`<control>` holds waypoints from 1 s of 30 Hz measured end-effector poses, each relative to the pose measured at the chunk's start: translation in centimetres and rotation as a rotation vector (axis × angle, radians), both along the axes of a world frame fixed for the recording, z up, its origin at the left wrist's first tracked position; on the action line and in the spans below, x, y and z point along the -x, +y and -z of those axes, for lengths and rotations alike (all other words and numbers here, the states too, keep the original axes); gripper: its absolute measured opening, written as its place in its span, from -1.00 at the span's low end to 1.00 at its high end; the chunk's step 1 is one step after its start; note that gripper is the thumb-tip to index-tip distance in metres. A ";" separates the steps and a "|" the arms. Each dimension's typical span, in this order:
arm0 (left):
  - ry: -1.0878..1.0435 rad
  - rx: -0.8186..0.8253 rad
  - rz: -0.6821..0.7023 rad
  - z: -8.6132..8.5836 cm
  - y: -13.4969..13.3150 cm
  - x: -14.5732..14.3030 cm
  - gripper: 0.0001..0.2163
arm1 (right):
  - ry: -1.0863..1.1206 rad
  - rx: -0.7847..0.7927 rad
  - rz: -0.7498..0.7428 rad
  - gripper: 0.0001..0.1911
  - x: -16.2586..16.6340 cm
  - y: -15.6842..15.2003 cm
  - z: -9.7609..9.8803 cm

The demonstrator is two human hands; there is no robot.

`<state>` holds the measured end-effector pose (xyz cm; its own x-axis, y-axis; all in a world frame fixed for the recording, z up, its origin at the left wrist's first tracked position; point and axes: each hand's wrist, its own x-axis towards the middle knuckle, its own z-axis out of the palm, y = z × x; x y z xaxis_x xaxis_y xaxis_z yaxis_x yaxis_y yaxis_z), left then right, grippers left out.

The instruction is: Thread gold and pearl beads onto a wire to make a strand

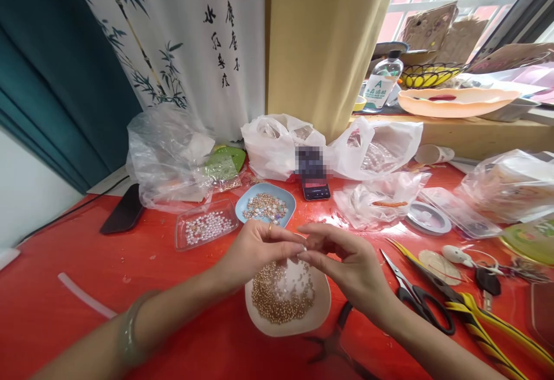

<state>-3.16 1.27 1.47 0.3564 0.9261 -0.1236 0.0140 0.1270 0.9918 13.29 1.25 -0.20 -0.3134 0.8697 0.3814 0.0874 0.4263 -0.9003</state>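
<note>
My left hand [259, 250] and my right hand [348, 256] meet fingertip to fingertip above a white bowl [324, 305]. Thumb and fingers of each are pinched together around a small white bead [303, 248], mostly covered by the fingertips. Any thread there is too fine to make out. Gold beads [277, 305] fill much of the bowl below, with some clear ones among them. Just behind the hands, a blue dish [289, 202] holds mixed gold and pale beads. To its left, a clear plastic tray [179, 240] contains white pearl beads [208, 227].
Scissors [415, 293], yellow-black pliers [461, 296] and a key [487, 285] lie right of my right forearm. Dark pliers [331, 345] rest before the bowl. A phone [315, 190] leans against plastic bags [270, 146] behind. Another dark phone [123, 210] lies left.
</note>
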 end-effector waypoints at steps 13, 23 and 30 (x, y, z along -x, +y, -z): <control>-0.336 0.149 0.044 1.3 -1.1 -1.0 -0.93 | 0.408 0.480 -0.072 -0.89 1.0 -1.1 -0.3; -0.375 0.183 -0.033 1.3 -1.3 -1.3 -0.93 | 0.573 0.798 -0.050 -0.83 1.2 -1.3 0.2; -0.290 0.211 -0.162 1.2 -1.4 -1.5 -0.90 | 0.602 0.851 -0.029 -0.87 1.3 -1.0 0.4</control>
<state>-1.62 -0.11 0.23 0.2560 0.9383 -0.2326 -0.2998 0.3058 0.9037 11.99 0.25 -0.55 -0.2996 0.9197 -0.2537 -0.4759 -0.3745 -0.7958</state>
